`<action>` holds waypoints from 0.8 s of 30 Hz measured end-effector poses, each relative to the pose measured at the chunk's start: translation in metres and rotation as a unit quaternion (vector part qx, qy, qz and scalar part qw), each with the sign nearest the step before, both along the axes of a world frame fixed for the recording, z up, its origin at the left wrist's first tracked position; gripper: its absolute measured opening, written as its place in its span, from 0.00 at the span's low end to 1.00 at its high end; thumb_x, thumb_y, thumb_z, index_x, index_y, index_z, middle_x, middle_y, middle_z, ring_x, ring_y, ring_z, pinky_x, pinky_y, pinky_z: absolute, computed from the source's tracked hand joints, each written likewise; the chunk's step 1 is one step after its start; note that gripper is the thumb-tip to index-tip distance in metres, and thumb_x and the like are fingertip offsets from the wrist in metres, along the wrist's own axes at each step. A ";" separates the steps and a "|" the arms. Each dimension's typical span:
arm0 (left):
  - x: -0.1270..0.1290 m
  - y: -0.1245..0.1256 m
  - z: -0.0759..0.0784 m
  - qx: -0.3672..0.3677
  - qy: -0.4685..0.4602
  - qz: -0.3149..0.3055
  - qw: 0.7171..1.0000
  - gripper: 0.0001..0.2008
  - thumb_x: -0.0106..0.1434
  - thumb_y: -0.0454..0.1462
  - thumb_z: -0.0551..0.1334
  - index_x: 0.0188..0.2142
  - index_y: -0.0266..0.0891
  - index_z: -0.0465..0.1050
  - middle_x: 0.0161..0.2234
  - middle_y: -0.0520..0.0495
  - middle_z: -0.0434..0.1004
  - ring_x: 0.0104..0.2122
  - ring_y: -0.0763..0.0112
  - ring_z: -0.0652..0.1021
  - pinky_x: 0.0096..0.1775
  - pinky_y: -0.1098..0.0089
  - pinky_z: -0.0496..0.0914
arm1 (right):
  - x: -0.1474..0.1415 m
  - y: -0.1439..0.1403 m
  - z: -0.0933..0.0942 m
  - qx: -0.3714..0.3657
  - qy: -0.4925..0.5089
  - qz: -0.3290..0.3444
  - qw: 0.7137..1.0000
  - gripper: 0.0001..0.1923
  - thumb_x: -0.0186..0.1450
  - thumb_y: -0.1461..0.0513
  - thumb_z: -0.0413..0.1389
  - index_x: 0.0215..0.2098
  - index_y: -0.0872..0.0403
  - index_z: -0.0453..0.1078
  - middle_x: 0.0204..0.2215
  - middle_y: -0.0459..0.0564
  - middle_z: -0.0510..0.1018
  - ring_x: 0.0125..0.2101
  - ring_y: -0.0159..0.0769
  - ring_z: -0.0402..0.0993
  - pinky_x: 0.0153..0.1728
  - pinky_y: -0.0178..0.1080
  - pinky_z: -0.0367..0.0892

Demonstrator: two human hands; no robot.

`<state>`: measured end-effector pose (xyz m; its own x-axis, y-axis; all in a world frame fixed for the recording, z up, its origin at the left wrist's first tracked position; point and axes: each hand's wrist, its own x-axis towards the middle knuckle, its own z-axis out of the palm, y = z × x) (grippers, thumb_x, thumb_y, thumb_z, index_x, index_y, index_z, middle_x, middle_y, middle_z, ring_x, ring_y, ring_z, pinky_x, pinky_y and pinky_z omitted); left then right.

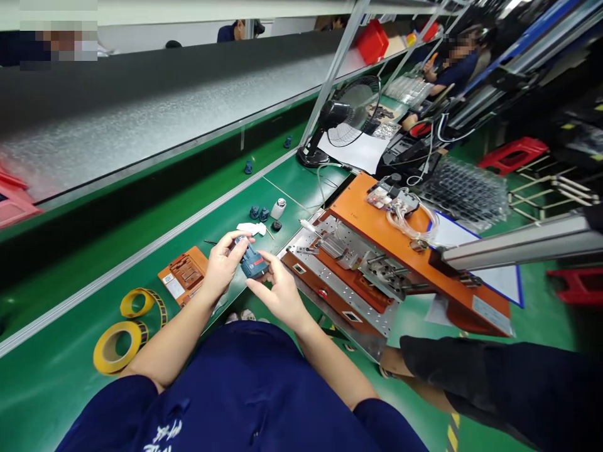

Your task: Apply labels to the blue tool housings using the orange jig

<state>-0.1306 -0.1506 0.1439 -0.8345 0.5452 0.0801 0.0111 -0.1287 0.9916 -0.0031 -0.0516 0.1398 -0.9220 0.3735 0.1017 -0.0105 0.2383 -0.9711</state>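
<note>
Both my hands hold one small dark blue part [253, 262] with a red label, just above the green bench [56, 376]. My left hand [220, 265] grips its left end with the fingers curled over the top. My right hand [277, 290] supports it from below and from the right, thumb on its side. Right of my hands stands an orange and metal fixture [377, 263] with a perforated plate, clamps and clear tubes.
Two rolls of yellow tape [117, 342] and a small orange jig [184, 275] lie left of my hands. Small blue parts [258, 213], a white bottle [279, 208] and a white cloth [250, 228] lie behind. A fan [346, 116] stands further back. A co-worker [452, 66] sits far right.
</note>
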 end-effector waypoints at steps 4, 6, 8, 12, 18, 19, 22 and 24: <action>0.008 -0.008 -0.008 0.056 -0.094 -0.055 0.993 0.24 0.66 0.53 0.62 0.54 0.42 0.74 0.54 0.40 0.77 0.52 0.59 0.77 0.49 0.64 0.73 | 0.003 -0.006 0.000 0.008 -0.024 -0.056 0.998 0.31 0.62 0.54 0.64 0.60 0.49 0.62 0.50 0.55 0.75 0.39 0.40 0.76 0.43 0.45 0.74; 0.015 -0.011 -0.010 0.082 -0.137 -0.104 0.982 0.29 0.61 0.50 0.68 0.58 0.45 0.69 0.60 0.39 0.72 0.55 0.58 0.76 0.53 0.62 0.73 | 0.005 -0.010 0.000 0.023 -0.033 -0.089 0.995 0.30 0.62 0.54 0.64 0.59 0.49 0.63 0.49 0.55 0.75 0.35 0.38 0.74 0.39 0.45 0.74; 0.021 -0.012 -0.011 0.091 -0.161 -0.136 0.973 0.34 0.55 0.45 0.74 0.59 0.46 0.66 0.60 0.39 0.70 0.53 0.58 0.77 0.51 0.61 0.74 | 0.007 -0.014 -0.003 0.059 -0.040 -0.115 0.991 0.28 0.61 0.55 0.64 0.58 0.49 0.64 0.48 0.56 0.75 0.33 0.38 0.73 0.38 0.46 0.74; 0.030 -0.005 -0.013 0.084 -0.159 -0.116 0.977 0.31 0.54 0.43 0.74 0.55 0.45 0.67 0.55 0.41 0.74 0.40 0.67 0.80 0.43 0.65 0.76 | 0.013 -0.024 -0.014 0.124 -0.037 -0.152 0.980 0.27 0.61 0.57 0.62 0.57 0.51 0.65 0.47 0.58 0.76 0.43 0.47 0.74 0.49 0.53 0.71; 0.023 0.008 -0.014 0.047 -0.133 -0.107 0.984 0.19 0.59 0.47 0.69 0.45 0.40 0.74 0.43 0.44 0.79 0.40 0.67 0.79 0.40 0.69 0.74 | 0.019 -0.034 -0.018 0.022 -0.025 -0.201 0.979 0.27 0.57 0.56 0.67 0.52 0.50 0.67 0.43 0.53 0.77 0.41 0.43 0.76 0.46 0.49 0.74; 0.021 0.009 -0.013 0.039 -0.140 -0.121 0.982 0.19 0.62 0.49 0.67 0.44 0.39 0.75 0.42 0.43 0.80 0.41 0.65 0.79 0.41 0.68 0.74 | 0.019 -0.035 -0.017 -0.039 -0.018 -0.203 0.978 0.27 0.56 0.56 0.68 0.50 0.50 0.66 0.41 0.51 0.77 0.38 0.40 0.76 0.42 0.46 0.75; 0.019 0.009 -0.011 0.028 -0.168 -0.169 0.971 0.22 0.63 0.52 0.65 0.49 0.39 0.77 0.46 0.41 0.81 0.46 0.60 0.79 0.46 0.65 0.74 | 0.022 -0.032 -0.013 -0.209 0.008 -0.186 0.960 0.26 0.54 0.55 0.70 0.45 0.50 0.64 0.35 0.45 0.76 0.30 0.33 0.75 0.31 0.39 0.75; 0.020 0.009 -0.009 0.030 -0.171 -0.177 0.969 0.23 0.61 0.50 0.67 0.51 0.40 0.77 0.48 0.41 0.81 0.50 0.59 0.78 0.49 0.64 0.73 | 0.025 -0.029 -0.013 -0.263 0.019 -0.174 0.949 0.27 0.52 0.54 0.71 0.43 0.50 0.64 0.32 0.43 0.75 0.26 0.31 0.73 0.28 0.38 0.75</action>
